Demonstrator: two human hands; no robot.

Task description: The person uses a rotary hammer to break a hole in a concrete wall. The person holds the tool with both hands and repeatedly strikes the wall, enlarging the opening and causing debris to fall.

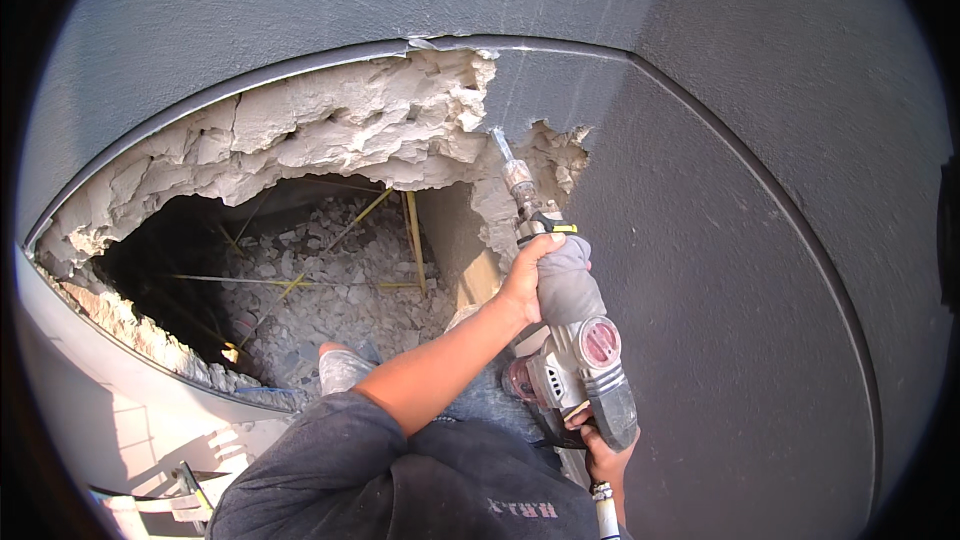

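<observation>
A dusty grey and red demolition hammer (568, 355) runs diagonally up through the middle of the view. My left hand (527, 275) is wrapped round its front end, beside a grey cloth-like wrap (572, 285) and a black and yellow strap. At the rear handle my right hand (607, 455) is closed, its fingers partly hidden by the tool body. The steel chisel bit (502, 144) points at the grey rendered wall (720, 290), its tip at the broken edge between render and pale exposed masonry (360, 125).
A large ragged opening lies to the left, with rubble (330, 290) below and yellowish strips (414, 240) across it. A dark groove (745, 145) curves along the wall. A white hose or cable (607, 515) hangs by my right wrist. Sunlit pale surface (110, 420) lies lower left.
</observation>
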